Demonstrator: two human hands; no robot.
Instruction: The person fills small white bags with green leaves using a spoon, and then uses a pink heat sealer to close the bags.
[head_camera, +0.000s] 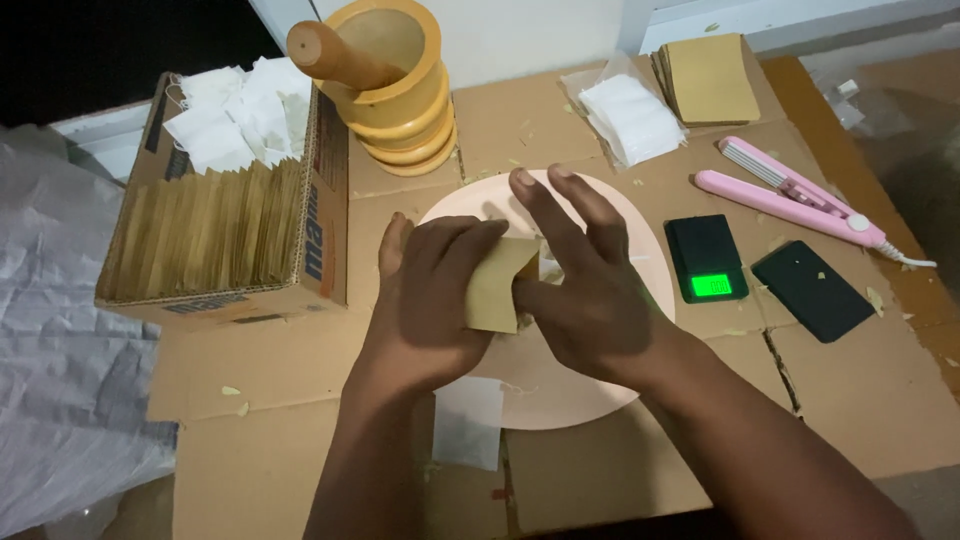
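My left hand (430, 295) grips a small brown paper envelope (497, 287) over a pale pink plate (640, 240). My right hand (580, 275) is at the envelope's right edge, thumb against it and fingers spread above the plate. A bit of white paper (548, 266) shows between the two hands. What lies on the plate under the hands is hidden.
A cardboard box (225, 235) of brown envelopes and white sachets stands left. A wooden mortar with pestle (395, 75) is behind the plate. To the right lie a bag of white sachets (630, 120), a brown envelope stack (708, 78), a pink sealer (790, 195), a pocket scale (706, 258) and its black lid (812, 290). A white sachet (468, 425) lies near me.
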